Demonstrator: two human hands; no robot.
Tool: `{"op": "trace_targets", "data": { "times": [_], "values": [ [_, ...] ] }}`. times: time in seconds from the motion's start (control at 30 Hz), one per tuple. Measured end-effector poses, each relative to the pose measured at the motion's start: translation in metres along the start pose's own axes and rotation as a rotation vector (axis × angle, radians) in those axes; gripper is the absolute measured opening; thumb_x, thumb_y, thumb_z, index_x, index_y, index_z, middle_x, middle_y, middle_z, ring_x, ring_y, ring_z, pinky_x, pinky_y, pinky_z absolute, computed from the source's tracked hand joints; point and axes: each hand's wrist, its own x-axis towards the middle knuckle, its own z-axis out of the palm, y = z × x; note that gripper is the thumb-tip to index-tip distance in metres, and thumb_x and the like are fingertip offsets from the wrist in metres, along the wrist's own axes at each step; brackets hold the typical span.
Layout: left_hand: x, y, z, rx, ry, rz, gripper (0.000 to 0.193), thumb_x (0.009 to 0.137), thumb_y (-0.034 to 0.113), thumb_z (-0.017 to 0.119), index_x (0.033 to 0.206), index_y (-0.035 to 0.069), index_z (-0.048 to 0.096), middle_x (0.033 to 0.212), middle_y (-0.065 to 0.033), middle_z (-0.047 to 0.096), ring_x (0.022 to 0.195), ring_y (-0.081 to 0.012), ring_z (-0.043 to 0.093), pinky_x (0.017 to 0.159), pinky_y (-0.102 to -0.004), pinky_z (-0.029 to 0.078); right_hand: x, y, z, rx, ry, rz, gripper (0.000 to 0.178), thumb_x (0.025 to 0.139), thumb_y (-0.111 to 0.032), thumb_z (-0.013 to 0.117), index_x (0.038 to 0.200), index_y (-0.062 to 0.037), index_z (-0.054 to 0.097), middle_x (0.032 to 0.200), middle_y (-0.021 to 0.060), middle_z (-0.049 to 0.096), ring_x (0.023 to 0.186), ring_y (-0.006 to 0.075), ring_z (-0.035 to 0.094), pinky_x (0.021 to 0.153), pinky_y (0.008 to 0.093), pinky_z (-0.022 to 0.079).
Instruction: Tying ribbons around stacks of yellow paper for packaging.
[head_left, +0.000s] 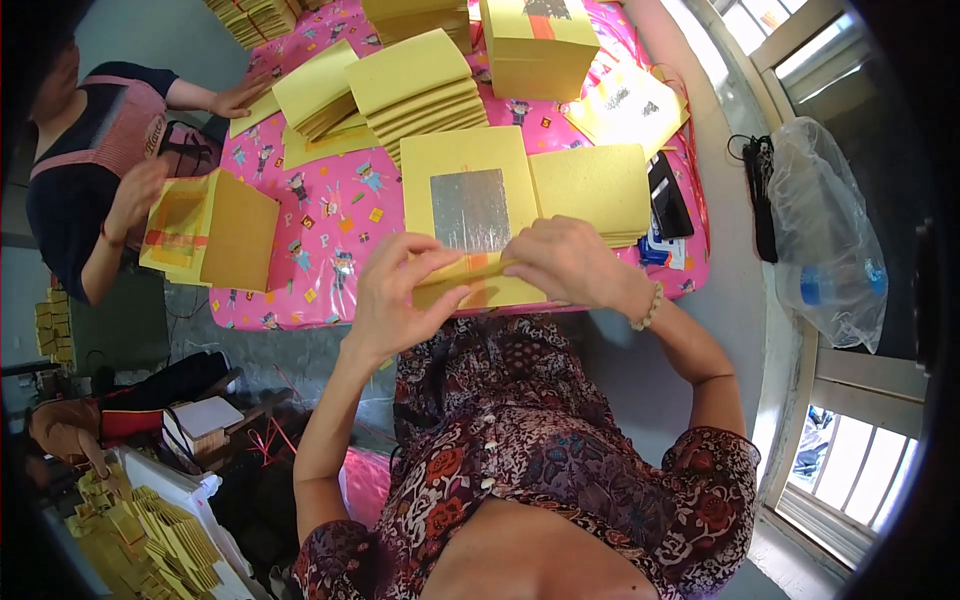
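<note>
A yellow paper sheet (415,180) with a silver-foil square (470,208) and an orange band lies in front of me at the near table edge. Its near part is folded up into a crease. My right hand (572,262) has its fingers closed on the right end of this fold. At the fold's left end is my left hand (400,290); its thumb and forefinger are spread apart, their tips touching the paper. A stack of plain yellow sheets (592,190) lies just right of the foil sheet, partly behind my right hand.
Folded yellow papers (415,85) are heaped beyond the sheet on the pink patterned tablecloth (320,220). A tall yellow stack (540,60) stands at the back right. A dark phone (670,200) lies at the right edge. Across the left side, another person (100,150) handles a yellow bundle (240,230).
</note>
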Motion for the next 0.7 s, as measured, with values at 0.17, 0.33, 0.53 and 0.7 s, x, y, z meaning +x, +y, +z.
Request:
{"op": "trace_targets", "data": {
  "times": [0.17,0.33,0.53,0.7],
  "values": [
    [0.002,0.008,0.006,0.236,0.233,0.171,0.045,0.074,0.012,0.08,0.117,0.01,0.07,0.121,-0.0113,0.059,0.11,-0.0327,0.058,0.09,-0.0425,0.049,0.038,0.029,-0.031,0.212,0.081,0.125,0.022,0.095,-0.026,0.063,0.102,-0.0054,0.062,0.082,0.0168,0.065,0.08,0.0363,0.065,0.07,0.0439,0.051],
    [0.015,-0.006,0.033,0.275,0.097,0.161,0.06,0.077,0.015,0.079,0.134,0.012,0.061,0.137,-0.0139,0.054,0.128,-0.0371,0.049,0.105,-0.0488,0.041,0.076,0.082,-0.032,0.255,0.109,0.152,0.026,0.098,-0.027,0.061,0.11,-0.004,0.063,0.086,0.02,0.067,0.078,0.0363,0.066,0.072,0.0429,0.052],
    [0.04,-0.027,0.049,0.366,-0.095,0.126,0.077,0.082,0.027,0.075,0.15,0.014,0.041,0.154,-0.0185,0.036,0.144,-0.0395,0.03,0.117,-0.0563,0.026,0.099,0.112,-0.029,0.236,-0.005,0.273,0.028,0.099,-0.026,0.059,0.111,-0.0014,0.065,0.093,0.0172,0.068,0.088,0.0321,0.065,0.078,0.0406,0.051],
    [0.046,-0.037,0.052,0.373,-0.151,0.093,0.076,0.088,0.038,0.068,0.153,0.013,0.037,0.155,-0.0213,0.032,0.145,-0.042,0.027,0.118,-0.0574,0.022,0.108,0.128,-0.014,0.051,-0.016,0.257,0.028,0.099,-0.024,0.058,0.113,-0.0015,0.066,0.106,0.0157,0.066,0.096,0.0299,0.064,0.085,0.0391,0.051]
  ]
}}
